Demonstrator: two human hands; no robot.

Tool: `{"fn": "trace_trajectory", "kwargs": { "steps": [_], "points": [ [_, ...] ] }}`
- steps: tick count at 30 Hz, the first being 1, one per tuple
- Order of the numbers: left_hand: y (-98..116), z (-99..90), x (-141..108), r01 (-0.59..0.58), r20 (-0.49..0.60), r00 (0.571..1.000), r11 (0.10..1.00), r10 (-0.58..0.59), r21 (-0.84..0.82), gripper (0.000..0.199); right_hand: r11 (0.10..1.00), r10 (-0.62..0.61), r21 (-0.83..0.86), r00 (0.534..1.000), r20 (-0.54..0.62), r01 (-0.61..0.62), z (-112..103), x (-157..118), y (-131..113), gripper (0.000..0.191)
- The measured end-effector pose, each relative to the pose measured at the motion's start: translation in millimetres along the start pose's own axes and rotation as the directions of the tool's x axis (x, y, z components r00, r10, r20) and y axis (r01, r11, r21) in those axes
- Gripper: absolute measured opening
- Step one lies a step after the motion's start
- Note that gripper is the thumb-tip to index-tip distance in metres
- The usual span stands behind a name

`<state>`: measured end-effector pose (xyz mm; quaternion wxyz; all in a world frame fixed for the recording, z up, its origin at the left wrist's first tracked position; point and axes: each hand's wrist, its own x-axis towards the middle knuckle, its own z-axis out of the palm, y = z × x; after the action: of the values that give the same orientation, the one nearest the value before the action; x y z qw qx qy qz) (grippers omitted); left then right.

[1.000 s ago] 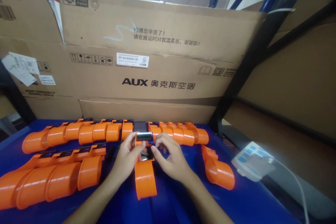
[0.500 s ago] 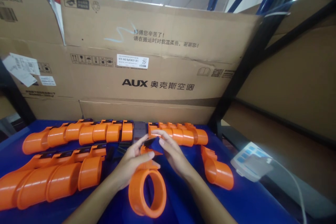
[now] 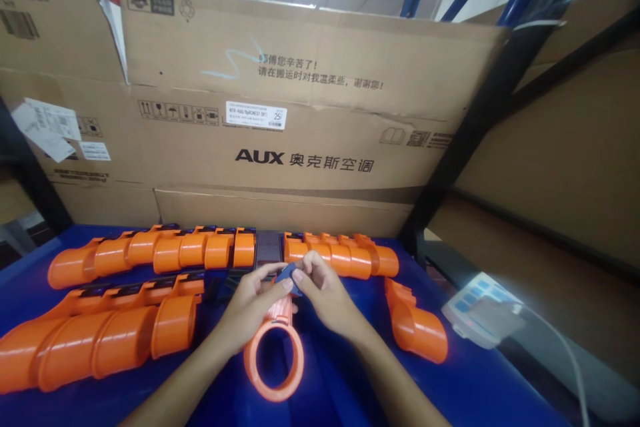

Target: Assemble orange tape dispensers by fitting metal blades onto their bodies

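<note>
An orange ring-shaped part (image 3: 274, 361) hangs ring end down at the centre, its upper arm between my hands. My left hand (image 3: 250, 303) is closed round that upper arm, thumb on top. A small dark blue piece (image 3: 287, 273) lies at the top of the part, under both thumbs. My right hand (image 3: 323, 290) pinches this blue piece from the right side. Some fingers of both hands are hidden behind the part.
Rows of orange ring parts (image 3: 120, 340) stand on the blue table (image 3: 350, 380) at left and back. A single orange part (image 3: 419, 333) lies at right, beside a white device with a cable (image 3: 480, 307). Behind stands a cardboard sheet (image 3: 300, 100), with a dark post (image 3: 450, 160) right.
The orange part has moved slightly left and up, its ring now facing me more. The blue piece has shifted left and lies flatter on it, and my right fingers have curled in.
</note>
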<state>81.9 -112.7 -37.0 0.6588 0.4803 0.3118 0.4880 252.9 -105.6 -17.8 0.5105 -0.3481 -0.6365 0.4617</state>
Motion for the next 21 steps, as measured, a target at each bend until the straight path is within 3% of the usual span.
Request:
{"fn": "trace_trajectory", "kwargs": {
  "steps": [5, 10, 12, 14, 16, 18, 21],
  "points": [
    [0, -0.4, 0, -0.006, -0.029, 1.0, 1.0, 0.006, -0.02, 0.061, 0.998, -0.028, -0.05, 1.0, -0.001, 0.027, 0, 1, -1, 0.036],
    [8, -2.0, 2, -0.036, -0.173, 0.985, 0.99, 0.013, -0.134, 0.057, 0.954, -0.09, -0.294, 0.992, -0.086, 0.061, -11, 3, 0, 0.037],
    [16, -6.8, 2, -0.044, -0.222, 0.975, 0.973, -0.008, -0.227, 0.059, 0.904, -0.112, -0.418, 0.993, -0.025, 0.091, -12, 1, -4, 0.033],
    [25, -14.1, 2, -0.062, -0.229, 0.973, 0.948, -0.011, -0.312, 0.062, 0.839, -0.121, -0.515, 0.983, 0.141, 0.177, -8, -4, -10, 0.02],
    [32, -21.9, 3, -0.123, -0.253, 0.967, 0.923, 0.029, -0.365, 0.058, 0.792, -0.157, -0.517, 0.927, 0.34, 0.324, 2, -10, -17, 0.006],
    [36, -27.8, 4, -0.179, -0.284, 0.957, 0.9, 0.065, -0.397, 0.051, 0.782, -0.238, -0.433, 0.857, 0.457, 0.449, 14, -16, -22, 0.017],
    [40, -30.9, 4, -0.214, -0.313, 0.946, 0.882, 0.081, -0.42, 0.044, 0.757, -0.225, -0.352, 0.725, 0.65, 0.551, 30, -23, -23, 0.037]
  ]
}}
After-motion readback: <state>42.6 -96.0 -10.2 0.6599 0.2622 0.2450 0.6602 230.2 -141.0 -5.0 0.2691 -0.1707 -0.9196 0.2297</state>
